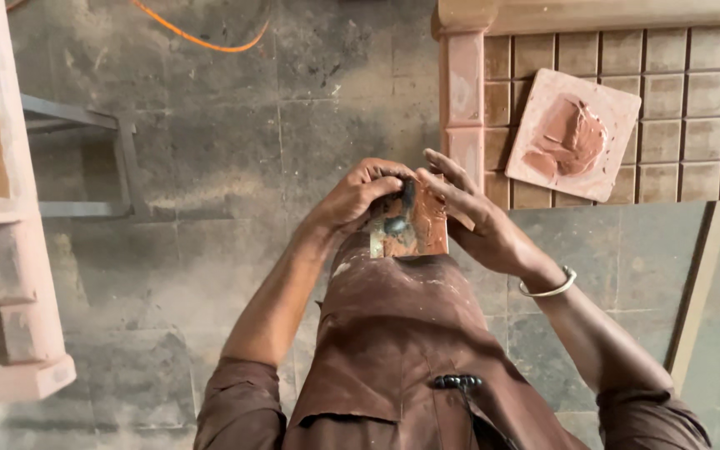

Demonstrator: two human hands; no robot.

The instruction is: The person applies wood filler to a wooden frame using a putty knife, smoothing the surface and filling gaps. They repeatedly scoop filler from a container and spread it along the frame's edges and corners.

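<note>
Over the brown apron (402,333), the left hand (356,196) pinches a dark tool (399,218) against a small reddish slab (422,225). The right hand (477,221) holds the slab with fingers spread, seemingly scraping paste. Beyond, a square tile (572,133) with paste lies on the tiled surface (693,92).

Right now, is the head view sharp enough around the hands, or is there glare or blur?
Head view: even, soft light, no glare; left hand, right hand and the tile between them slightly soft; shadow hides the dark tool; edges bend a little.
</note>
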